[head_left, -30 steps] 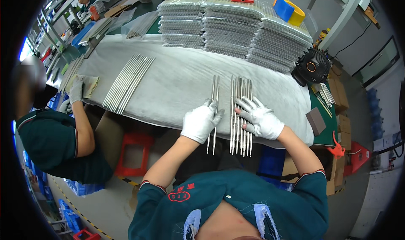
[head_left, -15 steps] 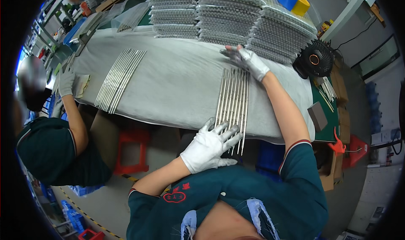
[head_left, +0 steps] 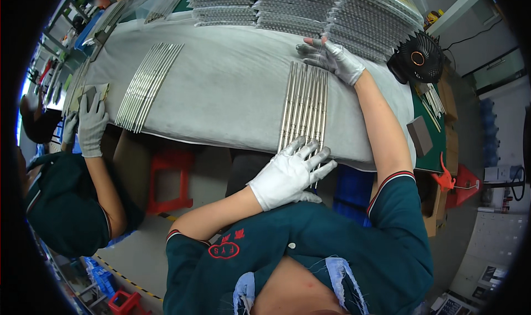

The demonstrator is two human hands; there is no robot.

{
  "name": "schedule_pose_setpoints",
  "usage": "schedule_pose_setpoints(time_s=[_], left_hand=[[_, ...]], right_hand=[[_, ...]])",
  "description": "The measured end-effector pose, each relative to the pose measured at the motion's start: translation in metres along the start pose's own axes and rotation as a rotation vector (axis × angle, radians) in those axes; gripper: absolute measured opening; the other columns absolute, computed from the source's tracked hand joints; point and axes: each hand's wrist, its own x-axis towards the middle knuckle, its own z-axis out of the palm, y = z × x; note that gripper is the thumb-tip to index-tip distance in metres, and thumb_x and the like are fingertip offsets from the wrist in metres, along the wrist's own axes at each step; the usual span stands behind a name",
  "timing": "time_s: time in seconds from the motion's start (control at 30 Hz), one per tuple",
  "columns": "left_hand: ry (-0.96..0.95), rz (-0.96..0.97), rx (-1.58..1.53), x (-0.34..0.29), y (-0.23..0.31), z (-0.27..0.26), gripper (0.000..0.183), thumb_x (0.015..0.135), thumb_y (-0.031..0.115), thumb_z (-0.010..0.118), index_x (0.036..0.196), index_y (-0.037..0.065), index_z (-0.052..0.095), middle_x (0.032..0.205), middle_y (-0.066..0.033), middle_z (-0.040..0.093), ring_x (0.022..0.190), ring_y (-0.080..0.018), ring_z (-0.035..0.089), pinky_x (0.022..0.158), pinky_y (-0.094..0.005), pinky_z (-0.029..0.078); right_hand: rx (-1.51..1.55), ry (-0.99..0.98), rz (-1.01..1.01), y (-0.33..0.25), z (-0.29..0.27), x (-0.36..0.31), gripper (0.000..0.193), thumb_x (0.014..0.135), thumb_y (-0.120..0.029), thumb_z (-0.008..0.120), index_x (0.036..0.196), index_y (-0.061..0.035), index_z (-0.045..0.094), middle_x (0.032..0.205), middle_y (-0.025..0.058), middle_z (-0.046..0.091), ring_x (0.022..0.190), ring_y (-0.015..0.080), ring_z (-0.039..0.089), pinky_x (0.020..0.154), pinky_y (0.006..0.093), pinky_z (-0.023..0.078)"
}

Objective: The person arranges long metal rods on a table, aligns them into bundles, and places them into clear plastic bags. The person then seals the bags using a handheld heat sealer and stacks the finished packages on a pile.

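Several slim metal rods (head_left: 303, 102) lie side by side on the grey cloth, their near ends reaching past the table's front edge. Across those near ends rests my left hand (head_left: 290, 174), gloved in white, fingers spread over the metal and covering part of it. My right hand (head_left: 334, 58), gloved with darkened fingertips, is just beyond the far ends of the rods. Its fingers are apart with nothing in them. A second row of metal rods (head_left: 149, 88) lies farther left on the same cloth.
Stacks of bubble-wrapped packs (head_left: 293, 8) line the back of the table. A black fan (head_left: 417, 58) and a grey block (head_left: 419, 135) stand at the right. On the left a co-worker's gloved hand (head_left: 91, 127) is beside a small pad. A red stool (head_left: 171, 185) is below.
My view has tilted, so the table appears higher. My left hand has shifted rightward across the rods' near ends; the right stays near their far ends. The co-worker's hand has moved onto the pad.
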Motion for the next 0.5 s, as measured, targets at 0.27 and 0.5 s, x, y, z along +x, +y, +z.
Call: schedule_pose_setpoints(time_s=[0.27,0.5], left_hand=[[0.047,-0.034,0.012,0.0,0.0,0.001,0.08,0.073,0.058,0.063,0.135,0.01,0.046,0.131,-0.013,0.051,0.124,-0.0327,0.045,0.107,-0.0472,0.033],[0.064,-0.298,0.104,-0.043,-0.008,-0.018,0.083,0.071,0.061,0.064,0.132,0.009,0.047,0.13,-0.0158,0.053,0.122,-0.0365,0.047,0.107,-0.0522,0.03]], right_hand=[[-0.139,0.127,-0.061,-0.007,0.023,-0.017,0.067,0.093,-0.05,0.049,0.138,-0.001,0.042,0.134,0.0166,0.051,0.128,0.0261,0.045,0.11,0.0347,0.032],[-1.189,-0.006,-0.378,-0.022,0.085,-0.112,0.057,0.094,-0.043,0.048,0.135,-0.0042,0.046,0.135,0.0215,0.048,0.128,0.037,0.042,0.109,0.0419,0.031]])
